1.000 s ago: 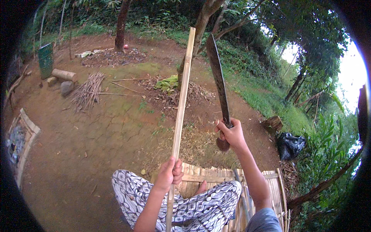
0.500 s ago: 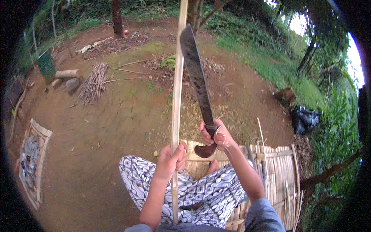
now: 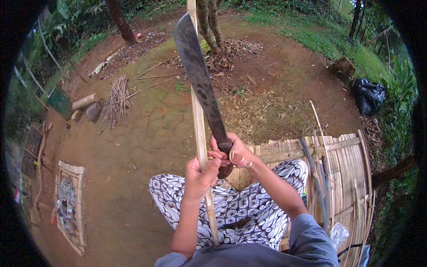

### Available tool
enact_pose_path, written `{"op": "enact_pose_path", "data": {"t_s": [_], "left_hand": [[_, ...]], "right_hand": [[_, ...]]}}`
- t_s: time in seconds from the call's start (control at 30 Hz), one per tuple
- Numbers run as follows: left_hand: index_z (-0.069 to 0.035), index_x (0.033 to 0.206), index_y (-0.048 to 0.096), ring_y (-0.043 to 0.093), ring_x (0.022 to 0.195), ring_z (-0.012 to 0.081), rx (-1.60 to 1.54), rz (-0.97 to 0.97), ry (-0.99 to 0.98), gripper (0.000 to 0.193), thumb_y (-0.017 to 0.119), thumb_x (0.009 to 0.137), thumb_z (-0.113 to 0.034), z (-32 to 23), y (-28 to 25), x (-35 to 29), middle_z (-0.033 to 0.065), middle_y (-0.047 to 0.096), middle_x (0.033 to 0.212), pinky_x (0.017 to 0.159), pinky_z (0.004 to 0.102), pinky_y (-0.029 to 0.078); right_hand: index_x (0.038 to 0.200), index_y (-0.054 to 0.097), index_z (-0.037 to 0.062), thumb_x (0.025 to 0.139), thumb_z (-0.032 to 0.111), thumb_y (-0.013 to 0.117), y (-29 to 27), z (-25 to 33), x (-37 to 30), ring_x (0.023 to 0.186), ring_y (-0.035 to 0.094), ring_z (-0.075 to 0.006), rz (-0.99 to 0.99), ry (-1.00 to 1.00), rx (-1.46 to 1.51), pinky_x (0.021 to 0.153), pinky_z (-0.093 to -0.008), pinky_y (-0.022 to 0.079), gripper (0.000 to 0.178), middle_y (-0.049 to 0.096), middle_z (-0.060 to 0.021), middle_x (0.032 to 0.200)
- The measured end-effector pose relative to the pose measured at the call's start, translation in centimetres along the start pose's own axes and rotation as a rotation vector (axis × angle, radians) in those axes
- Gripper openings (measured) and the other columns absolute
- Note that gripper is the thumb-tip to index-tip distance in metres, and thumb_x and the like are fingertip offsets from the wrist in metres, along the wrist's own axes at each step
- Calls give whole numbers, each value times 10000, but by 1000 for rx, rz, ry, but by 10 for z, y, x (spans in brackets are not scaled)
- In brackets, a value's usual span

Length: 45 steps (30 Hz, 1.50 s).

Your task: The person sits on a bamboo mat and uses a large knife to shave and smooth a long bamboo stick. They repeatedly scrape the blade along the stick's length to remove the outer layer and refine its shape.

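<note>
My left hand (image 3: 201, 175) is closed round a long pale bamboo strip (image 3: 199, 133), which stands nearly upright from my lap to beyond the top edge. In my right hand (image 3: 235, 152) is the dark handle of a machete (image 3: 201, 80). Its broad, spotted blade points up and leans left, crossing in front of the strip's upper part; whether the two touch there I cannot tell. Both hands are close together over my lap, with some fingers meeting near the handle. Patterned trousers (image 3: 262, 209) cover my crossed legs.
I sit on a split-bamboo platform (image 3: 344, 164) with loose poles (image 3: 315, 182) and a clear plastic bag (image 3: 339, 235) at right. Beyond are a tree (image 3: 209, 26), a stick pile (image 3: 118, 100), a stump (image 3: 342, 67) and a black bag (image 3: 370, 95). A bamboo-framed bed (image 3: 70, 209) lies left.
The machete has come down and left, and its blade now crosses the strip. My hands have drawn together. The whole view has shifted, and the strip leans more to the left.
</note>
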State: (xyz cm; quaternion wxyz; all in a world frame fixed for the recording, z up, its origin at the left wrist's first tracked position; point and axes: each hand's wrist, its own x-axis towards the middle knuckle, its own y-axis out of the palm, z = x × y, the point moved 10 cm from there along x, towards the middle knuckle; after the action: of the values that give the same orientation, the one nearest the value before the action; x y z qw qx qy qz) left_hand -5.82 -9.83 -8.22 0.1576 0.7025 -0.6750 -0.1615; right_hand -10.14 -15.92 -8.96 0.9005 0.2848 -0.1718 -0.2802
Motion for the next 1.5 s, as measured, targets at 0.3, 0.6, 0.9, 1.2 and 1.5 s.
{"op": "enact_pose_path", "data": {"t_s": [0.3,0.6,0.9,1.2,1.5], "left_hand": [[-55,902,488,281,387,0,29,46,-50,103,579,868,-87,26,4,18,1,496,615,338,171,189],[-47,870,489,255,372,12,102,-60,-154,66,554,871,-56,55,7,41,-69,341,509,344,197,171],[-69,817,448,200,396,17,72,7,-251,334,388,959,-366,94,21,54,-88,225,545,351,188,158],[-112,751,371,180,407,31,2,-59,-385,433,303,946,-493,130,-6,15,-69,223,552,351,196,154],[-114,749,364,186,412,36,-70,-111,-282,435,289,949,-493,100,-41,-5,-63,221,558,355,196,168]], "right_hand": [[796,502,72,439,222,905,-49,17,-16,565,383,-42,-114,-193,-447,508,-209,296,559,427,65,627],[802,520,77,469,261,908,-130,-5,-39,547,377,-30,-311,-203,-518,485,-207,292,544,423,74,595],[683,497,61,736,236,744,-182,21,-85,510,351,-37,-730,-363,-854,446,-225,282,308,408,55,550],[648,498,44,770,282,706,-180,7,-84,475,365,-45,-717,-350,-726,429,-240,296,339,423,28,501],[655,512,29,770,270,699,-159,3,-78,458,372,-61,-631,-327,-850,432,-249,300,326,424,5,489]]}}
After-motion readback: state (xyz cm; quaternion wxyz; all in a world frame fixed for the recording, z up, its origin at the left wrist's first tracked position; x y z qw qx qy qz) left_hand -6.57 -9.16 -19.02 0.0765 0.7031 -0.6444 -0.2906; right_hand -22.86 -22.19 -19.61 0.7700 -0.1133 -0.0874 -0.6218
